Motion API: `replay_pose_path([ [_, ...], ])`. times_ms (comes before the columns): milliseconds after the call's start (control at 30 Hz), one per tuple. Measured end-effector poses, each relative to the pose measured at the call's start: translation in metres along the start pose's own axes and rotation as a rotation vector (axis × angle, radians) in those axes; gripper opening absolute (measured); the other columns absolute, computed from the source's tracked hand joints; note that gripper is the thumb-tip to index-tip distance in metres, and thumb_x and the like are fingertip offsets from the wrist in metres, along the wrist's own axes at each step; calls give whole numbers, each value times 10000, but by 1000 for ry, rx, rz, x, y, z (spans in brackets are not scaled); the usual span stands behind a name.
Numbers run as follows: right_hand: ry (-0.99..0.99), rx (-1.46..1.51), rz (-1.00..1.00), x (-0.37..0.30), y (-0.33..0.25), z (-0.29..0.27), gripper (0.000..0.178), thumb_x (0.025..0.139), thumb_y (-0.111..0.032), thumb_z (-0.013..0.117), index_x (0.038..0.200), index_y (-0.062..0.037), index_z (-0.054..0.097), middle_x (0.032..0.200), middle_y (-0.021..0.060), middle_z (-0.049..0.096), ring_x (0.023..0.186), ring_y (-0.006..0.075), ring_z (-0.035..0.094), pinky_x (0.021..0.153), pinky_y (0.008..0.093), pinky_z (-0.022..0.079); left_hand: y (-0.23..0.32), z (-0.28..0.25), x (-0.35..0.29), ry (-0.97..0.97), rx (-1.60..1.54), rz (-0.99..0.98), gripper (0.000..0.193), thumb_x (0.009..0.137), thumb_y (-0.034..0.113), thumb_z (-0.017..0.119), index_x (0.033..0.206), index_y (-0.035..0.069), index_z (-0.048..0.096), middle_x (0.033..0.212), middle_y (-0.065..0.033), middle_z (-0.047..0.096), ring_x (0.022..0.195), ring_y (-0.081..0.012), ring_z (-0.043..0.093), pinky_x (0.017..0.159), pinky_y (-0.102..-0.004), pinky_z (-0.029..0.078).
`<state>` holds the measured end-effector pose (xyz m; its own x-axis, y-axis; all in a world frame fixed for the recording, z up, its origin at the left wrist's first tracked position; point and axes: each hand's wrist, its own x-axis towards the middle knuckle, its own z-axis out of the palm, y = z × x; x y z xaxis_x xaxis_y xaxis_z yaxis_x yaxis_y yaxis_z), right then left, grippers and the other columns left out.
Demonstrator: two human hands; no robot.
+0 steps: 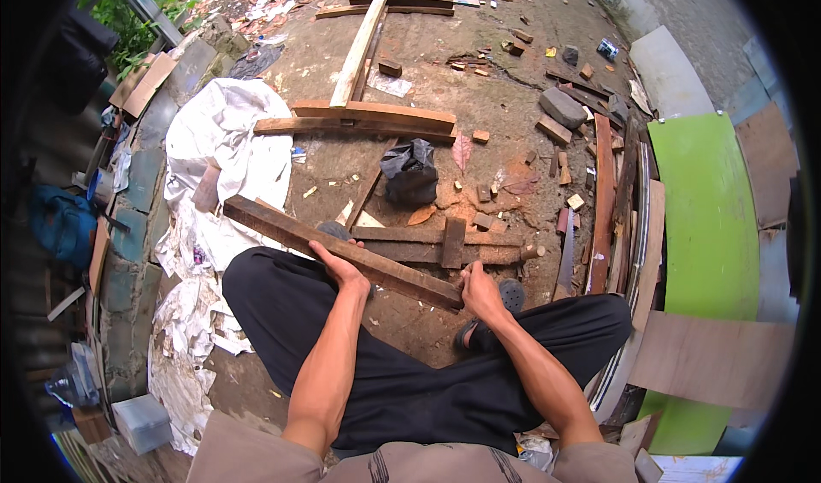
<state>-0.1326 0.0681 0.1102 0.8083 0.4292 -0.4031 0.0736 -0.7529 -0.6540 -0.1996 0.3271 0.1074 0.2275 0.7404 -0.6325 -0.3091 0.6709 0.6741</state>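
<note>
A dark brown wooden beam (342, 254) lies slantwise over my lap, its far end up to the left and its near end at the right. My left hand (340, 265) is closed round the beam near its middle, palm against the near side. At the beam's right end my right hand (481, 290) is closed, its bent fingers pressed to the end; whether they also pinch a small thing is hidden. Just beyond, boards (402, 248) lie on the ground with a short wooden block (453, 242) across them. A handsaw (566, 256) rests to the right.
Ahead stand joined wooden pieces (359, 51) and a black plastic bag (409, 172). White sheeting (227, 132) spreads along the left. Grey stones (563, 106), offcuts and long planks (601, 201) lie at the right, beside a green panel (705, 218). My sandalled foot (511, 295) is near my right hand.
</note>
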Motion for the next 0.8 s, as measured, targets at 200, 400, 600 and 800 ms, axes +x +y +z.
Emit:
replay_pose_path([
  [200, -111, -173, -218, -4, -4, -10, 248, 939, -176, 568, 1045, 19, 679, 989, 254, 683, 968, 428, 634, 859, 492, 490, -1, -1, 4, -23, 64, 80, 875, 833, 817, 476, 1234, 40, 461, 891, -123, 591, 759, -250, 615, 757, -377, 510],
  [400, -176, -177, -234, -5, 2, -5, 271, 900, -158, 598, 1111, -32, 711, 1070, 224, 685, 1029, 409, 618, 893, 487, 484, 2, 3, 4, -43, 54, 81, 876, 835, 815, 476, 1167, 5, 473, 879, -120, 583, 753, -249, 610, 753, -369, 504],
  [600, -215, -260, -279, -6, -5, -6, 267, 916, -175, 571, 1110, -71, 723, 1050, 212, 685, 1013, 397, 637, 884, 483, 501, 3, 2, 5, 2, -3, 60, 866, 841, 785, 515, 1230, 13, 470, 839, -112, 613, 682, -234, 617, 686, -357, 520],
  [800, -297, -275, -174, -6, -16, -14, 214, 899, -167, 613, 1045, -48, 715, 1038, 203, 688, 1006, 395, 640, 865, 488, 499, 5, -2, 9, -27, 7, 38, 873, 834, 792, 517, 1228, 14, 472, 848, -115, 614, 682, -235, 619, 678, -355, 521],
])
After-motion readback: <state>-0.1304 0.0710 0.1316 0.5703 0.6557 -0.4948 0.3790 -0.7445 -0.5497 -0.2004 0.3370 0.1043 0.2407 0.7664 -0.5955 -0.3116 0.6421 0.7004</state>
